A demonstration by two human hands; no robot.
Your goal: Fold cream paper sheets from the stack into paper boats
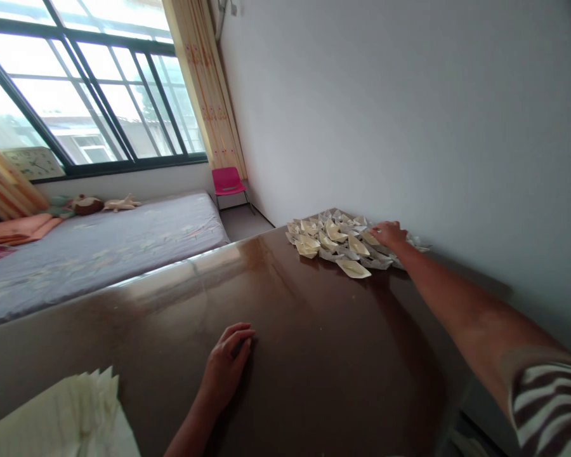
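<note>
Many folded paper boats (pixel 332 233), cream and greyish, lie crowded together at the far right corner of the brown table (pixel 285 330). My right hand (pixel 389 235) reaches across to the right part of this pile. Its fingers are closed at a cream paper boat (pixel 371 238); the fingertips are partly hidden among the paper. At the near middle of the table, my left hand (pixel 227 360) rests on the surface with loosely bent fingers, thumb apart and nothing held. To its left lies a stack of lined paper sheets (pixel 61 419) with uneven corners.
A white wall (pixel 400 114) borders the table on the right. Beyond the table stand a bed (pixel 137 235) with soft toys (pixel 88 204) and a pink chair (pixel 228 182). A window (pixel 99 95) and a patterned curtain (pixel 207 89) are at the back.
</note>
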